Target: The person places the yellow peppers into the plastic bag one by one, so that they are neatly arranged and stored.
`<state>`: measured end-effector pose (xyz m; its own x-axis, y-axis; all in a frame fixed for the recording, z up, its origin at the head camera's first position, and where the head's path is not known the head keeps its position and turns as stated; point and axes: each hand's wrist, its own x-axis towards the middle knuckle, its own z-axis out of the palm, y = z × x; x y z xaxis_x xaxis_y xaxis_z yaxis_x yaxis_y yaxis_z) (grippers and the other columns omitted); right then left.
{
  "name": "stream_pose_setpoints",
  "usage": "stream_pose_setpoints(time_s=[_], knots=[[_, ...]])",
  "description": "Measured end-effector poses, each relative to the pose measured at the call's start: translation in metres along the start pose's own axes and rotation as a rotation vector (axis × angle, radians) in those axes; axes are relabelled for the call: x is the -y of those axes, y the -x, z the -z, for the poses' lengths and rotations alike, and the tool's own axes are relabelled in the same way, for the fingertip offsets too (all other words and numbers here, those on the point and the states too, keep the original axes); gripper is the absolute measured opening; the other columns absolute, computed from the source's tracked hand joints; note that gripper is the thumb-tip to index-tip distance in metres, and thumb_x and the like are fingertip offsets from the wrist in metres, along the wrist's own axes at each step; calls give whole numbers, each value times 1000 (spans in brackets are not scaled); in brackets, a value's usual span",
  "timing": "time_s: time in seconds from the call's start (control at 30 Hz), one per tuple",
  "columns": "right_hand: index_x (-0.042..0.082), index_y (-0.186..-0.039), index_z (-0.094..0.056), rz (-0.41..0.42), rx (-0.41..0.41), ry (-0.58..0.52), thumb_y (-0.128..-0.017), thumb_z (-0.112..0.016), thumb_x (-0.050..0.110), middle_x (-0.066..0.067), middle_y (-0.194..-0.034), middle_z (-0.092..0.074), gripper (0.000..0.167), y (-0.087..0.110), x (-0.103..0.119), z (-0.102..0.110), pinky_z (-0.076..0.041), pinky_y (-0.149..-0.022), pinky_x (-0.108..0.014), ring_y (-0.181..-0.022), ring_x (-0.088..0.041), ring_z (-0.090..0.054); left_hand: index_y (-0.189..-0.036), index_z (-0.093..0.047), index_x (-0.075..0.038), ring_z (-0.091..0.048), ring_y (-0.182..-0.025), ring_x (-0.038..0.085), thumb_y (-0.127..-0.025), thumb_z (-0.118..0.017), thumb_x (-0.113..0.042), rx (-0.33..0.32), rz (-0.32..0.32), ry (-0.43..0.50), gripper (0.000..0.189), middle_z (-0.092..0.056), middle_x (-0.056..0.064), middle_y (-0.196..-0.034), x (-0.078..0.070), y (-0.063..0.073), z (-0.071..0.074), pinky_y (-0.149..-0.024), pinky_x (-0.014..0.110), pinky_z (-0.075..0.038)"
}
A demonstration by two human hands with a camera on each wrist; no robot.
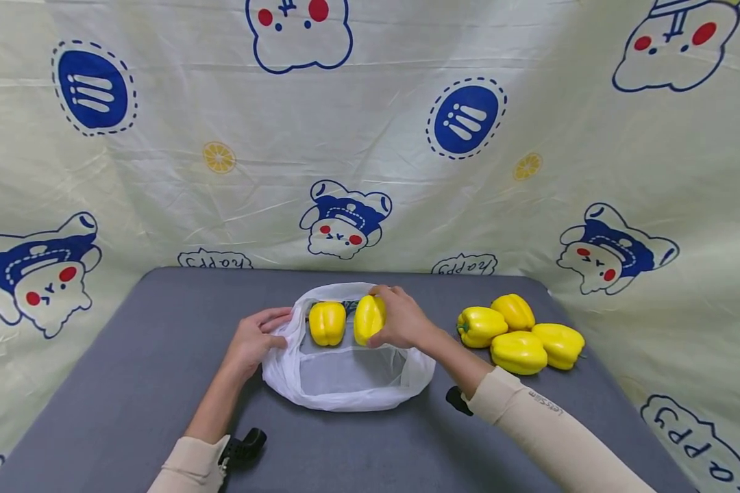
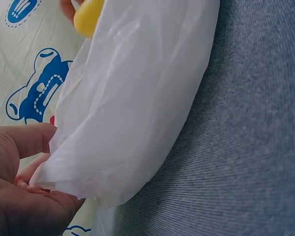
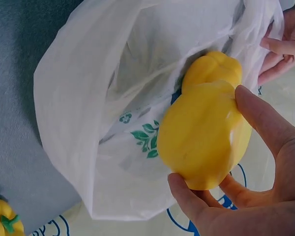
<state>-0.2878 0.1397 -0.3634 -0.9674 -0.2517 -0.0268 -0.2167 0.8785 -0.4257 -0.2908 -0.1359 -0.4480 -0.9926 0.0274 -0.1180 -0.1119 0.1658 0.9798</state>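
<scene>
A white plastic bag (image 1: 345,402) stands on the table with its mouth spread wide and its rim rolled outward. My left hand (image 1: 253,342) grips the bag's left side; in the left wrist view its fingers (image 2: 37,140) lie against the white film. My right hand (image 1: 402,318) holds a yellow bell pepper (image 1: 368,320) over the right part of the opening, thumb and fingers around its sides. Another yellow bell pepper (image 1: 327,324) is inside the bag at the back left. Green leaf print (image 3: 146,140) shows on the bag in the right wrist view.
Several more yellow bell peppers (image 1: 519,352) lie grouped on the right of the grey table (image 1: 129,383). Behind the table hangs a pale printed cloth (image 1: 395,171). Each wrist wears a black strapped device (image 1: 244,448).
</scene>
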Motion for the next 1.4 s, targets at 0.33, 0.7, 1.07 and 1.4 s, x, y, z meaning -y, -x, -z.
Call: stream_pose_setpoints(time_s=[0.33,0.7,1.07,1.4], knots=[[16,-138,-57,-1,-5,48,-63,-96,20,-14,-134,-58,85,-12,4,-15,-54,-100,-48,-114,-30,-56,-137,-62,-5,-52,-140,29,-80,-65,15,-6,-5,5,60,-67,13,-136,0,-1,-1,-112,46,-43],[21,-142,-56,-65,-10,54,-64,-95,20,-17,-137,-53,88,-19,3,-20,-52,-102,-52,-124,-33,-47,-136,-63,-5,-53,-139,29,-80,-65,16,-15,-10,-5,59,-67,13,-135,1,0,-3,-111,45,-44],[17,-143,-55,-30,-35,10,-63,-95,14,-20,-137,-53,89,-21,-3,-28,-51,-104,-53,-118,-34,-54,-136,-63,-4,-54,-138,30,-80,-65,16,-21,-10,2,59,-67,14,-135,2,0,-4,-110,44,-44],[9,-137,-57,21,-62,1,-60,-96,13,-19,-135,-57,86,-22,-11,-36,-49,-106,-52,-122,-36,-53,-136,-63,-4,-53,-139,29,-79,-64,17,-19,-16,6,60,-67,14,-135,1,1,-5,-110,46,-45]])
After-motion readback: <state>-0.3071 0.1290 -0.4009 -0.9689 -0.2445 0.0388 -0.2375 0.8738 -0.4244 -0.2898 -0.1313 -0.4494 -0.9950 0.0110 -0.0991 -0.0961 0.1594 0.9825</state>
